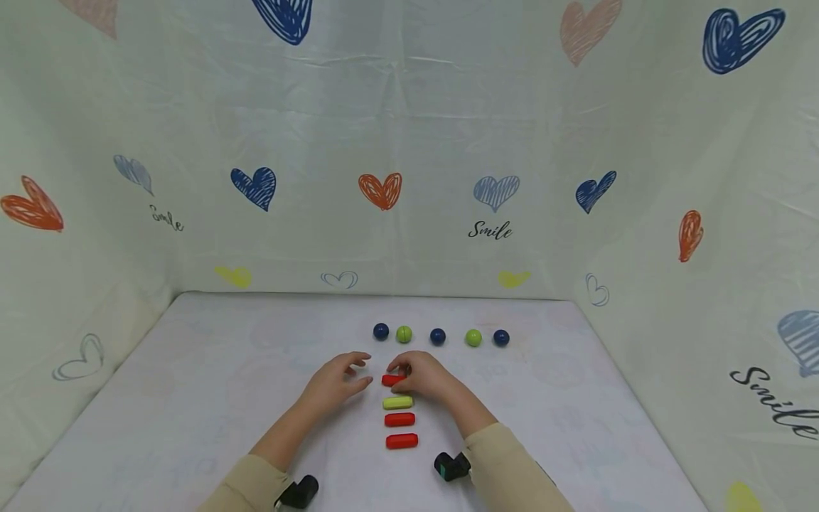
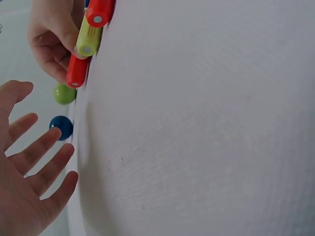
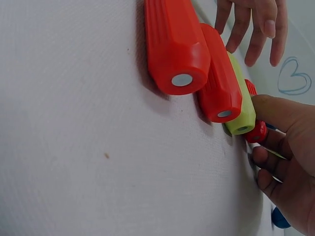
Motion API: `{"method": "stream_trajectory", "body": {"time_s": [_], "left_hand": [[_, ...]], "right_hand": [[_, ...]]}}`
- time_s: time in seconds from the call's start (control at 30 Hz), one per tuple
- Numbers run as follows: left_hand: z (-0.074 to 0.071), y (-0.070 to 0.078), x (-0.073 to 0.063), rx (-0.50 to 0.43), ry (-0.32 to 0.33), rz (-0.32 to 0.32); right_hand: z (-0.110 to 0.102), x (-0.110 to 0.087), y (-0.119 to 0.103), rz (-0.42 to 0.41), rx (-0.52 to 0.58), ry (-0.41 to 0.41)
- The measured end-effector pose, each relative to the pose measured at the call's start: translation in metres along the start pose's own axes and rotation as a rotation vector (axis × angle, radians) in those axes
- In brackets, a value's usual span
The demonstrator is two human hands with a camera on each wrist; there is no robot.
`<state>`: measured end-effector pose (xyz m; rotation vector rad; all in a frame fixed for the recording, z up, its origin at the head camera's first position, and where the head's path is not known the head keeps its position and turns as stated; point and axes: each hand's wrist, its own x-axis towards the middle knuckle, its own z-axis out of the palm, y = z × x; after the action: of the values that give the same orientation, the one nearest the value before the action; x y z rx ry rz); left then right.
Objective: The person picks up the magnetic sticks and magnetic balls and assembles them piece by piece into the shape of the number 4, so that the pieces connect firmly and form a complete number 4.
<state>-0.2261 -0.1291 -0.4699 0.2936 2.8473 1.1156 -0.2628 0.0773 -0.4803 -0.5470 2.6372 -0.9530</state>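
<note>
Red and yellow-green plastic rods with metal discs in their ends lie in a column on the table. The farthest red rod [image 1: 390,380] is between the thumb and fingers of my right hand [image 1: 425,375], which pinches it near its right end. Just nearer lies the yellow-green rod [image 1: 398,402], then a red rod [image 1: 399,419] and another red rod [image 1: 402,441]. My left hand [image 1: 334,377] hovers left of the far red rod, fingers spread and holding nothing; the left wrist view shows its palm and parted fingers [image 2: 42,152].
Beyond the hands, a row of balls runs across the table: a blue ball [image 1: 380,331], a green ball [image 1: 404,333], a second blue ball [image 1: 438,336], another green ball [image 1: 473,338] and a third blue ball [image 1: 501,338]. A heart-printed curtain [image 1: 435,249] closes off the table's back edge.
</note>
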Motion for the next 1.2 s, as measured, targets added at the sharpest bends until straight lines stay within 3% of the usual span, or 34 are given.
{"method": "stream_trajectory", "body": {"time_s": [0.23, 0.63, 1.2], "left_hand": [[-0.001, -0.002, 0.007, -0.008, 0.003, -0.01], [0.0, -0.007, 0.02, -0.141, 0.026, -0.051], [0.0, -0.018, 0.036, -0.232, 0.079, -0.103]], "right_hand": [[-0.001, 0.003, 0.003, -0.018, 0.081, 0.019], [-0.002, 0.01, 0.007, -0.014, 0.207, 0.054], [0.001, 0.019, 0.008, 0.005, 0.351, 0.072]]}}
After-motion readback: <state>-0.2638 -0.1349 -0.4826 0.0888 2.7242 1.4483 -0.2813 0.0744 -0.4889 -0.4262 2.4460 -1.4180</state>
